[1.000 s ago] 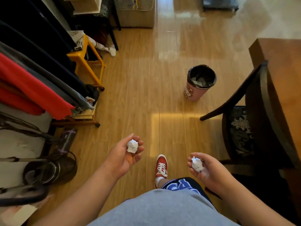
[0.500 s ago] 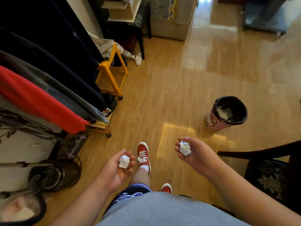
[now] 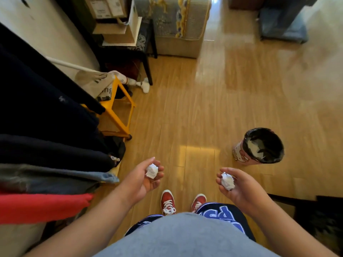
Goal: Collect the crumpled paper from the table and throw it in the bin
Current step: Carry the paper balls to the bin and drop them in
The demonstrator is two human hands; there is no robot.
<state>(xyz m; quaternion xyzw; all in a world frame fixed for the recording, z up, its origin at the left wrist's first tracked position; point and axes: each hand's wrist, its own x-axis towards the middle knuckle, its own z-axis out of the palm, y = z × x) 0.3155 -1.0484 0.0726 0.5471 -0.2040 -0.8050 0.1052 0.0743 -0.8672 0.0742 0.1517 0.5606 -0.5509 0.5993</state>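
both hands (image 3: 141,179) cupping crumpled paper wads (image 3: 152,170)

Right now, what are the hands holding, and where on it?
Each holds one crumpled paper ball: left hand cups one ball at its fingertips, right hand cradles the other against its curled fingers.

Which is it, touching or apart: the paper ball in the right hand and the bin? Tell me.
Apart. The head view shows bare floor between the paper ball, cupped in the right hand, and the bin, which stands farther ahead.
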